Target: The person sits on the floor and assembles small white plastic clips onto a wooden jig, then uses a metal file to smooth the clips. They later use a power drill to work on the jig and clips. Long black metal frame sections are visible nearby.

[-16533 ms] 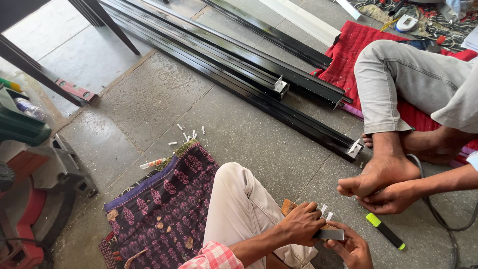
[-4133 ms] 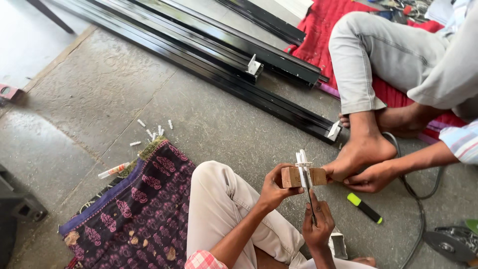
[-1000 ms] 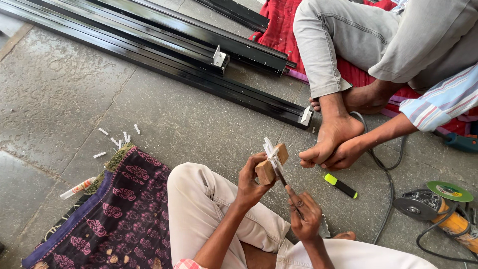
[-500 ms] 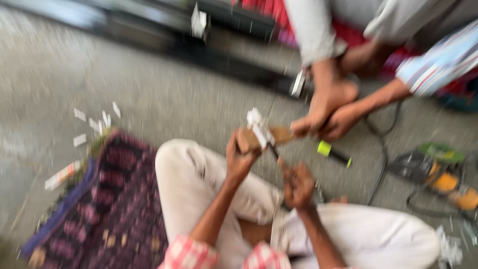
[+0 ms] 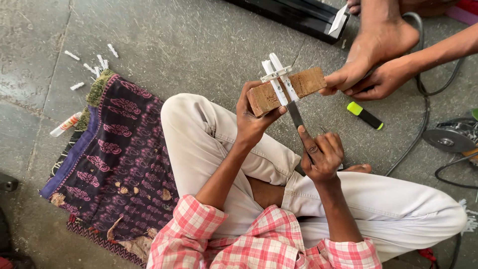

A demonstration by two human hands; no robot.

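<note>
While a second ago blurred, now sharp: left hand [image 5: 254, 117] clasping wooden block [image 5: 286, 90], right hand [image 5: 322, 157] closed on blade [image 5: 296, 114]

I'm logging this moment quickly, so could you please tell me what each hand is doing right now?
Left hand: closed on the wooden block with white plastic pieces against it.
Right hand: closed on the file, which touches the block.
</note>
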